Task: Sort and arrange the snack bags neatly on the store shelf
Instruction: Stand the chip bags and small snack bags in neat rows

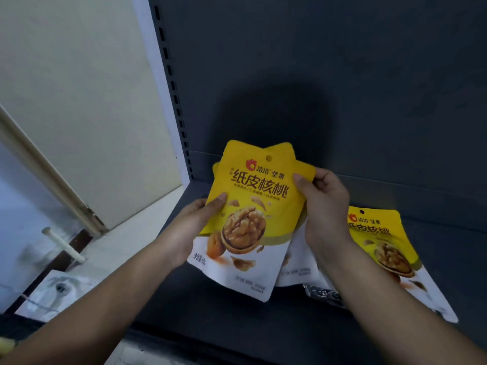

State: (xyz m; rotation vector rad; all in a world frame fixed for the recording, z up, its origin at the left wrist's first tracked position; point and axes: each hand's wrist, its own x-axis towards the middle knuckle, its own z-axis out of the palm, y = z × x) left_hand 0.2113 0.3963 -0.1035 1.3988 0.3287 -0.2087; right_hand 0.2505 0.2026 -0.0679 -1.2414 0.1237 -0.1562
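Two bare forearms reach in from the lower edge over the dark shelf [232, 317]. The left hand [200, 225] grips the left edge of a yellow walnut snack bag [247, 219], thumb on its front and fingers behind. The right hand [324, 206] pinches the same bag's upper right edge, thumb in front. More yellow bags [295, 264] are fanned behind it, held between the hands above the shelf. Just right of the right hand, another walnut bag [382, 246] lies flat on the shelf, with a silver bag edge [321, 295] showing under the right wrist.
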